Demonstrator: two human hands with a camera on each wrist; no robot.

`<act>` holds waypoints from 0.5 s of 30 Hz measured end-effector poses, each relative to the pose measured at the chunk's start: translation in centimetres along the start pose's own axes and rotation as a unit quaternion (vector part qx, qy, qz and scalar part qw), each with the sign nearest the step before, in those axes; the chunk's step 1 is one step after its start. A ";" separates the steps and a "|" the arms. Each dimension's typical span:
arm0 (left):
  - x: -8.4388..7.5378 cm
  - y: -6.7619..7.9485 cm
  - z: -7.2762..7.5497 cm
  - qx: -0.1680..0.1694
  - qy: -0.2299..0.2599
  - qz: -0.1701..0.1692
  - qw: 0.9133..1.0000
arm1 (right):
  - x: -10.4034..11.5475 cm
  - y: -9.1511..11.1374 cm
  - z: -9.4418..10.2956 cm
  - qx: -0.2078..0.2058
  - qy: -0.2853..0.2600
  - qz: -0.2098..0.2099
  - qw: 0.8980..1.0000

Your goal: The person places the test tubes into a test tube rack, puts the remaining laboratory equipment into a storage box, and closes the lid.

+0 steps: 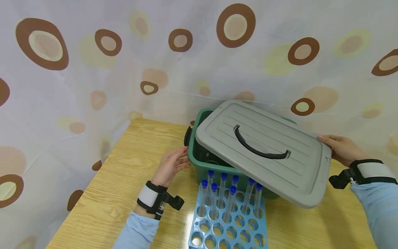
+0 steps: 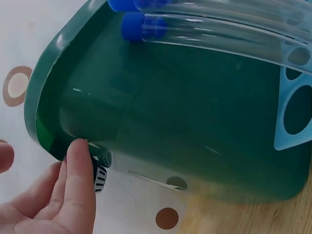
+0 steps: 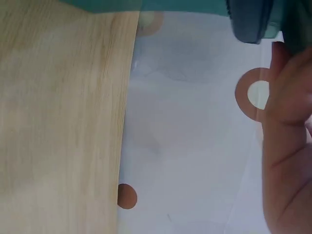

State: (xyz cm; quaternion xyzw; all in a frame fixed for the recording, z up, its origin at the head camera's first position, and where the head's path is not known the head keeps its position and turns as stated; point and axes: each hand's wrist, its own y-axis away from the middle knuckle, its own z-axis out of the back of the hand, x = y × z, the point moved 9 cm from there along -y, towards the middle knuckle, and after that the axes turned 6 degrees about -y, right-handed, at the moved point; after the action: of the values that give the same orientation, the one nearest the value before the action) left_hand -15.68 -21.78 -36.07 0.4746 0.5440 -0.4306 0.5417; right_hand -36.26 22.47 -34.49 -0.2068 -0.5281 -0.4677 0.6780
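A green plastic bin stands at the back of the table, with a grey lid lying askew over it. The lid juts out past the bin's right and front sides, and its black carry handle faces up. My right hand grips the lid's right end, thumb on top and the other fingers underneath, mostly hidden. At the bin's left end, my left hand has its fingertips at the rim, just below a black side latch. In the left wrist view those fingers are fairly straight.
Directly in front of the bin sits a light blue rack, holding several clear tubes with blue caps upright, close under the lid's front edge. A wood-grain table carries everything. Behind it hangs a patterned curtain.
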 end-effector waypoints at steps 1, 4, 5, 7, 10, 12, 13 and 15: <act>0.0 0.1 -0.2 0.005 -0.001 -0.002 1.000 | 0.2 -0.2 0.1 -0.005 0.021 -0.006 1.000; -0.1 0.4 -0.6 0.014 -0.004 -0.007 1.000 | 0.7 -0.9 0.0 -0.006 0.074 -0.021 0.997; -0.1 0.6 -0.7 0.018 -0.003 -0.006 1.000 | 0.8 -1.2 0.0 -0.004 0.090 -0.024 0.996; 0.0 0.9 -0.9 0.023 0.001 -0.004 1.000 | 0.9 -1.5 -0.1 -0.002 0.108 -0.032 0.994; 0.0 1.3 -1.2 0.034 0.008 0.001 0.999 | 0.9 -1.9 -0.2 -0.002 0.127 -0.042 0.991; -0.1 1.5 -1.3 0.038 0.010 0.001 0.999 | 1.0 -2.0 -0.3 -0.004 0.134 -0.048 0.990; -0.2 1.6 -1.3 0.039 0.009 -0.001 0.999 | 1.1 -2.0 -0.3 -0.006 0.138 -0.050 0.989; -0.4 1.7 -1.5 0.043 0.010 -0.005 0.999 | 1.4 -1.5 -0.5 -0.007 0.130 -0.054 0.990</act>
State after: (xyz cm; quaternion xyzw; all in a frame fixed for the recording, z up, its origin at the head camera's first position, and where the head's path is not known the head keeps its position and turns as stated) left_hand -14.29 -20.03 -35.54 0.4993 0.5325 -0.4514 0.5132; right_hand -37.28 20.74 -33.77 -0.1195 -0.4426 -0.5304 0.7131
